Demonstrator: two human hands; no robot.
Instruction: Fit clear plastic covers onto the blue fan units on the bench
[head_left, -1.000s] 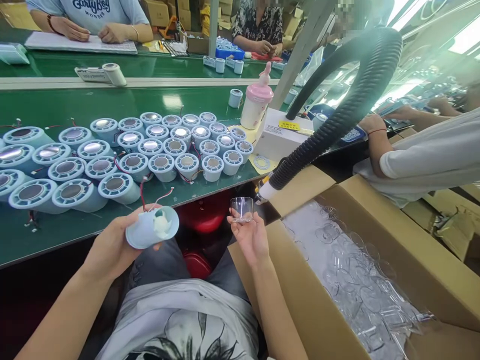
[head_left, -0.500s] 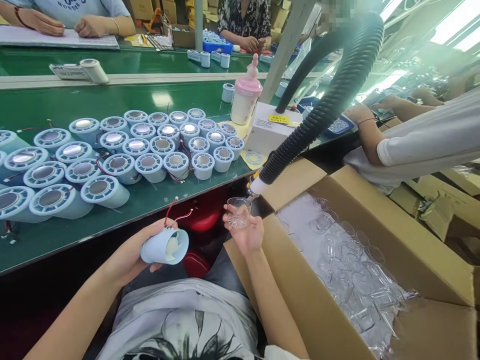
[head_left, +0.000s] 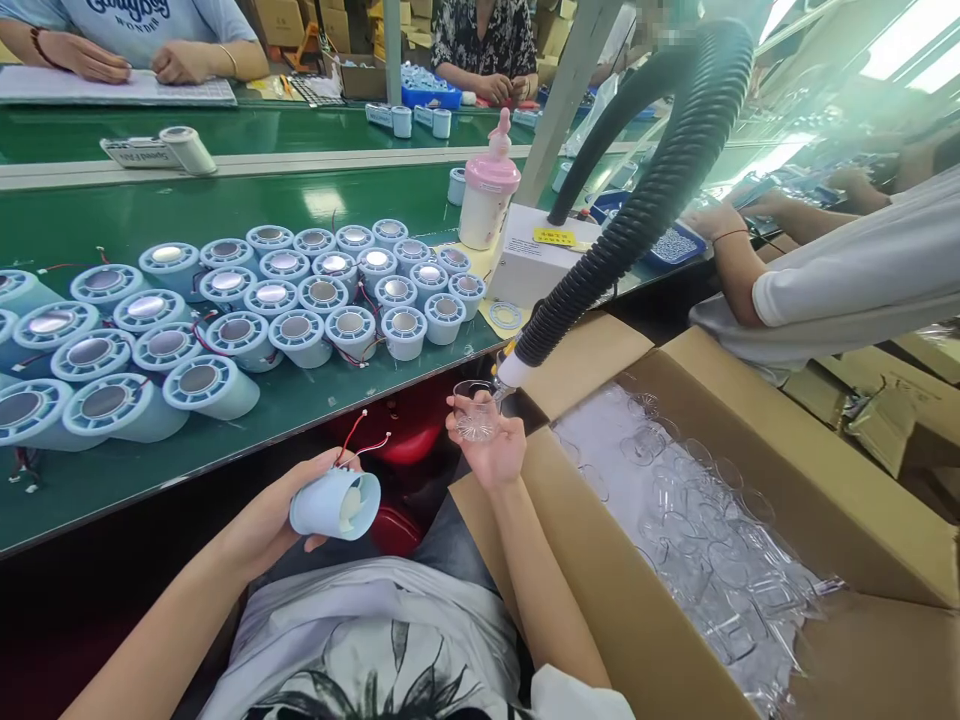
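My left hand is closed around a light blue fan housing, tilted with its open end facing right. Pale fan blades show inside it, and red and white wires with small plugs rise from its top. Between the fingers of my right hand is a clear plastic cup-shaped cover with a ribbed, fan-like base. The white nozzle of a black corrugated hose points down right at this cover's rim.
Rows of light blue housings stand on the green table. A white box and a pink-topped bottle are behind the hose. At right, a cardboard box holds many clear covers. Co-workers sit across and at right.
My right hand has lifted the clear cover slightly, closer to the hose nozzle. The blue housing in my left hand has shifted a little right and down.
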